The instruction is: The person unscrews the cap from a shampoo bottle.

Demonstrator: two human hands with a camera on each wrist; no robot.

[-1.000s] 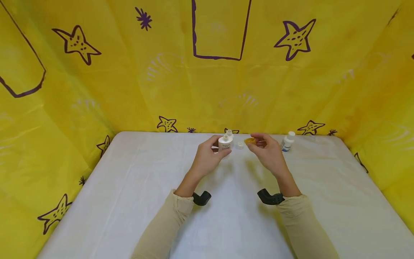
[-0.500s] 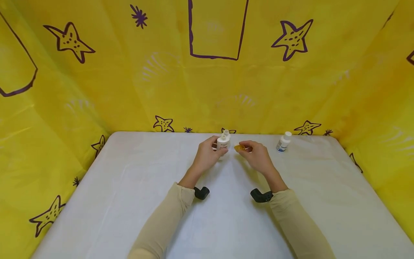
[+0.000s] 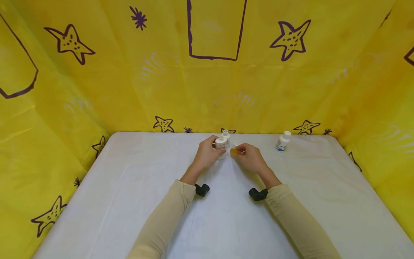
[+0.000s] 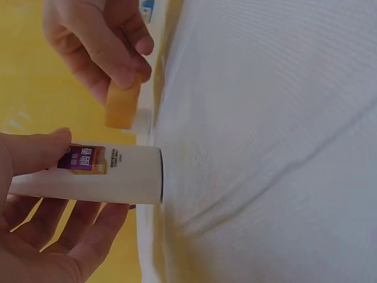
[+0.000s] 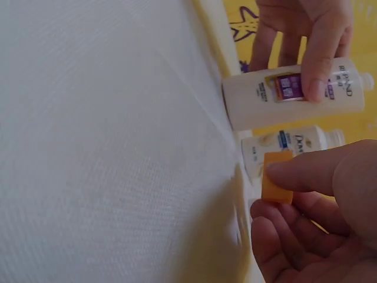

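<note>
Left sleeve [image 3: 165,216]: beige, rolled back above the left wrist. A black wrist device [image 3: 202,190] sits at the inner side of that wrist.

Left hand [image 3: 206,153]: clamped on the held bottle [image 3: 221,144], thumb on the near side, fingers around the far side. The bottle is white with a purple label panel, stands approximately upright, and has a bare neck at the top. Its base is at the cloth; whether it bears on it cannot be told.

Directly beyond the left hand's bottle and slightly to its right: a Dove bottle [image 5: 288,141], white, upright, neck likewise bare.

Between the hands, just beyond the right fingertips: a white cap [image 3: 237,144] on the table [image 3: 223,223], which carries a white cloth.

Right hand [image 3: 252,158]: pinches an orange cap [image 3: 234,152] between thumb and fingers. The orange cap is near the held bottle, to its right, and apart from it. The two hands are apart from each other. A second black device [image 3: 257,194] is at the inner right wrist, followed by the right sleeve [image 3: 300,226].

To the right of the right hand and farther back: a capped bottle [image 3: 282,144], white with blue at the label, upright.
</note>
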